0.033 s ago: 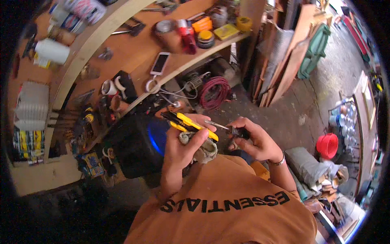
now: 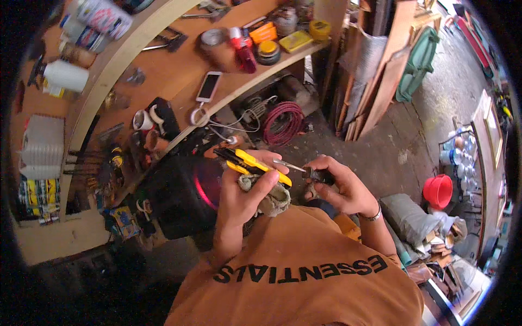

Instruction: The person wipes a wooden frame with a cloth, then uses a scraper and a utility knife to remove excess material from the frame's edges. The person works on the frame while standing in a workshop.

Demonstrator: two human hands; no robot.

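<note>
My left hand (image 2: 239, 201) is closed around a yellow-and-black tool (image 2: 262, 167) that looks like a utility knife, with a crumpled grey rag (image 2: 275, 200) bunched under it. The tool's black end points up and left. My right hand (image 2: 350, 190) grips the dark handle of a screwdriver-like tool (image 2: 321, 175). Its thin metal shaft (image 2: 288, 164) points left, the tip close to my left fingers. Part of that handle is hidden by the right fingers. Both hands are held in front of my brown shirt (image 2: 304, 244).
A wooden workbench (image 2: 179, 60) curves along the left and far side, bearing a phone (image 2: 209, 87), jars and bottles. Below its edge lies a coil of red hose (image 2: 284, 124). Near my left hand stands a black rounded object (image 2: 174, 201) with a glowing strip. A red bucket (image 2: 437, 191) sits right.
The glowing strip on the black object has turned from blue to pinkish red. The surroundings have shifted slightly in view; both hands keep their grips and nearly the same places.
</note>
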